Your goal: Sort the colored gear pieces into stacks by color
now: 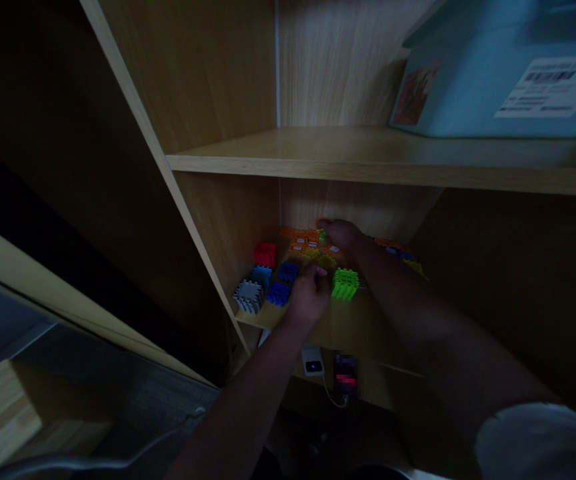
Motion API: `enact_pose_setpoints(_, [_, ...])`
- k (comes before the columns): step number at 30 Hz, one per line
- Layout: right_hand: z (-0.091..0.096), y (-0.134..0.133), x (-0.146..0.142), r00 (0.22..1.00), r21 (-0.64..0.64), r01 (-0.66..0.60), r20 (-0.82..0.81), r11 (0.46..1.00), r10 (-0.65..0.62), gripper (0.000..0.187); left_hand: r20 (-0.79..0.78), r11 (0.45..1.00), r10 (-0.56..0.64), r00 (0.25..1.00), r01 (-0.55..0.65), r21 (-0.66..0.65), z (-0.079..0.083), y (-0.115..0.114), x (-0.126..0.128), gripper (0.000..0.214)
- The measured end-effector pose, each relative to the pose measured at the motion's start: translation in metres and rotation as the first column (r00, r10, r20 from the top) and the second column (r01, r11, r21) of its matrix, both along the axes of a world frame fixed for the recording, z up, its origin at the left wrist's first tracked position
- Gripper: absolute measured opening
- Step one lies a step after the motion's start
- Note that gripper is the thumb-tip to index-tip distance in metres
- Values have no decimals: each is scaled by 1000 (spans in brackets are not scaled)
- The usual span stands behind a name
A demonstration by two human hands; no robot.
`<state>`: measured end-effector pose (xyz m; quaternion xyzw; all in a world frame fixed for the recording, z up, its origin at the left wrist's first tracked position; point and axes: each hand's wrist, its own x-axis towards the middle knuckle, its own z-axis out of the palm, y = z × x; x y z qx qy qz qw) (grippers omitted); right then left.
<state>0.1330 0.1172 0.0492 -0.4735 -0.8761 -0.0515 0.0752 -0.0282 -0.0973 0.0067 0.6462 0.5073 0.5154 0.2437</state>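
Observation:
My left hand (312, 290) is over the lower shelf, its fingers curled in beside yellow interlocking pieces (325, 261); what they hold, if anything, I cannot make out. To its left are two stacks of blue interlocking pieces (279, 293). A bright green stack of notched pieces (345, 285) stands just right of it. Deeper in, my right hand (342, 233) reaches to the orange interlocking pieces (304, 240) along the back, its fingers bent at a small green piece (322, 235). Its grip is too dark to make out.
Red (266, 255), light blue (262, 275) and grey (249, 295) stacks line the left wall. More pieces (398, 252) lie behind my right forearm. Overhead, a shelf board (318, 164) carries a light blue bin (488, 73). Below sit a white device (313, 361) with a cable and a phone (345, 377).

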Motion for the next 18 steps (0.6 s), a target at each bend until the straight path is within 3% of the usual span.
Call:
enact_pose_setpoints(6, [1,9,3,998,-76,28,-56,997,-32,83,-5,1000,-2,1000,2,-2,-1,0,0,23])
enact_pose_setpoints(11, [1,19,4,994,-136,23,-100,990,-36,88,-21,1000,-5,1000,4,-14,-2,1,1,22])
enact_pose_setpoints(18, [2,14,8,1000,-52,8,0,999,-8,83,-23,1000,4,1000,-4,-9,-1,1,0,23])
